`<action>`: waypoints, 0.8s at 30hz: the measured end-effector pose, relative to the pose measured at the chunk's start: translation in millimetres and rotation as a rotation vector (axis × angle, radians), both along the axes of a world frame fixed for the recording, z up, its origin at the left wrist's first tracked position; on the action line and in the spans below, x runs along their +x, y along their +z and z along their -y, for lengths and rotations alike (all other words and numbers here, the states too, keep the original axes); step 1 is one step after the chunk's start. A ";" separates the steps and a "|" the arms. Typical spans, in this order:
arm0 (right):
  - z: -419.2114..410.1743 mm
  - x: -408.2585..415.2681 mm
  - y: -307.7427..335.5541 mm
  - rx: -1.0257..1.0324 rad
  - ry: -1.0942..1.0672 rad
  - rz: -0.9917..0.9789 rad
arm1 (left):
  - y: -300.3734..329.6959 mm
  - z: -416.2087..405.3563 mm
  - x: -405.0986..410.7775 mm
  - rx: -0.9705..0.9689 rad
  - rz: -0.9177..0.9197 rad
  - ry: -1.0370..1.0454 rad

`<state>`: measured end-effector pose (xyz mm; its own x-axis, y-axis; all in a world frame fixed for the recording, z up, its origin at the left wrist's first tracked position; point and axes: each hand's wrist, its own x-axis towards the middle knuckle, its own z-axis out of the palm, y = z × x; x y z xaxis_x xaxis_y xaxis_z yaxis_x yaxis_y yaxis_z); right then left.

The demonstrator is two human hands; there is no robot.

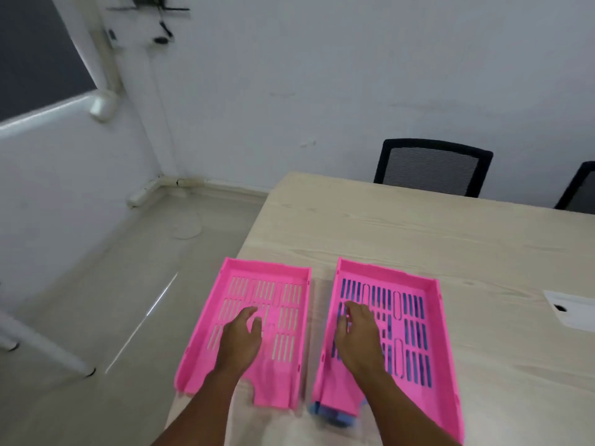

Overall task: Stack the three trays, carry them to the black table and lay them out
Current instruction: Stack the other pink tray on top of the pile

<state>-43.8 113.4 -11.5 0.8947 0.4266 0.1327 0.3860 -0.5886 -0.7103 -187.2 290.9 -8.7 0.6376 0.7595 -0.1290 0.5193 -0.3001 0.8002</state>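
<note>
Two pink trays are seen side by side on the near corner of a pale wooden table [418,239], separated by a narrow gap. The left pink tray [286,391] hangs partly over the table's edge. The right pink tray [433,320] is already nested on a blue tray [335,416], which shows through the slots and juts out at the near end — so one stacking step appears done, and only the left tray is judged to remain.

The left hand [240,341] is held above the floor of the left tray, fingers loosely spread and slightly curled, with nothing gripped; whether the palm touches the plastic cannot be told. The right hand [359,333] is held likewise over the inner left part of the right tray, fingers relaxed and apart, nothing grasped.

The trays are thin moulded plastic with slotted floors and low walls. They are judged to be light and fairly stiff, though some flex across the long span is likely, and the smooth walls may prove slippery. A pinch on the floor would be awkward; the long side walls, or the cut-out front lip, are better taken — one hand to each side. Once stacked, the pile is best held from beneath the lowest tray, since nested trays can slide apart when tilted.

No black table is in view.
</note>
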 end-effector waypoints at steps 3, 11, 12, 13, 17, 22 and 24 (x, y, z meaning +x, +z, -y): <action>-37.8 -16.6 0.7 -0.019 0.081 -0.061 | -1.8 -27.9 -21.4 0.049 -0.009 0.079; -89.5 -50.1 -15.5 -0.192 0.141 -0.263 | -21.8 -82.3 -65.4 0.037 -0.223 0.106; -91.4 -52.3 -20.7 -0.223 0.118 -0.302 | -26.5 -86.2 -69.6 0.015 -0.254 0.104; -92.9 -54.1 -25.4 -0.255 0.088 -0.342 | -30.8 -89.2 -73.1 -0.019 -0.284 0.100; -100.3 -63.8 -39.1 -0.314 -0.008 -0.475 | -42.7 -95.5 -81.8 -0.095 -0.437 0.047; -105.8 -65.2 -46.6 -0.300 -0.045 -0.376 | -38.0 -99.8 -85.0 -0.039 -0.307 0.171; -105.7 -62.6 -43.4 -0.264 -0.003 -0.315 | -28.3 -99.5 -86.7 -0.028 -0.218 0.213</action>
